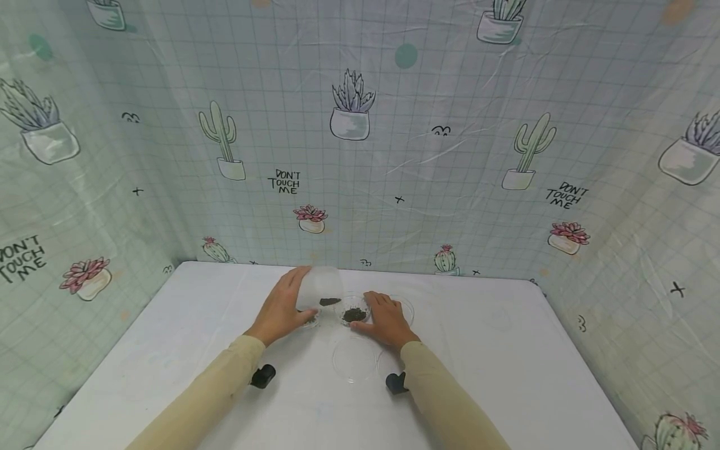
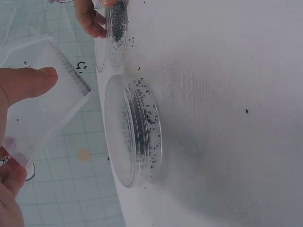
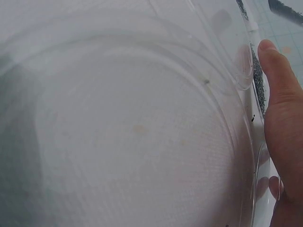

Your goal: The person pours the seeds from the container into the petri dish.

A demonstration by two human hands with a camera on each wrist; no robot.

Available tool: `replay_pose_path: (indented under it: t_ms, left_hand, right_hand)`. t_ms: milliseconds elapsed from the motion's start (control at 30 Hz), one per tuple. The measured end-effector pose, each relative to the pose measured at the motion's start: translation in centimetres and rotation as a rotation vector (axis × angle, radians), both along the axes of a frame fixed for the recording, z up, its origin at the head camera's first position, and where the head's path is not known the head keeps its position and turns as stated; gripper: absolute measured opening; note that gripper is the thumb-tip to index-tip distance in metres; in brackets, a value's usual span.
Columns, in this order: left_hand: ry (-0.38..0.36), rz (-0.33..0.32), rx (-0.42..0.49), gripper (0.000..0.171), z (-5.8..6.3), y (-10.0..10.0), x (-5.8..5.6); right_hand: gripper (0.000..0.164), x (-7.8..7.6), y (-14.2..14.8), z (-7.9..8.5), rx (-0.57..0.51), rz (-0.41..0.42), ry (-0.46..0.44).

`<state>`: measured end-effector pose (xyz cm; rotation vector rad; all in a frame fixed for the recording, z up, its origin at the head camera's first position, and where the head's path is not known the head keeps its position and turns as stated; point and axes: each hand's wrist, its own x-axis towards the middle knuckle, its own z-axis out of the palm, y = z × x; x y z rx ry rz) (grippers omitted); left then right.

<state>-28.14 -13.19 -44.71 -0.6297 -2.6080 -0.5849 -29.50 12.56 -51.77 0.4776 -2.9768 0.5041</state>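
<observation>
My left hand (image 1: pixel 284 312) grips a translucent, frosted plastic container (image 1: pixel 319 282), its thumb along the near side. The container is tilted, and dark granules lie along its lower edge. To its right, my right hand (image 1: pixel 388 320) holds a clear petri dish (image 2: pixel 100 52) by its rim, between thumb and fingers. Dark granules form a small heap (image 1: pixel 354 314) inside this dish. Below the left hand stands a covered petri dish (image 2: pixel 118 158) with dark granules in it, partly hidden by that hand in the head view.
A clear round lid (image 1: pixel 355 360) lies flat in front of the dishes. Another clear dish (image 1: pixel 412 310) sits behind the right hand. A few loose granules dot the white table (image 1: pixel 495 369). Patterned cloth (image 1: pixel 394 156) hangs round the back and sides.
</observation>
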Motion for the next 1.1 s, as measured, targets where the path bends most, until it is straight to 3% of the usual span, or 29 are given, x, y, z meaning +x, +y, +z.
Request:
replay_pose_path:
  t_ms: [367,1100]
  left_hand:
    - [-0.070,0.043,0.059,0.094,-0.5,-0.9,0.0]
    - [-0.113,0.097,0.112,0.104,-1.2,-2.6,0.1]
  right_hand:
    - [0.086,0.1,-0.1,0.1,0.006,-0.004,0.003]
    - [0.086,0.1,-0.2,0.3,0.002,-0.012,-0.018]
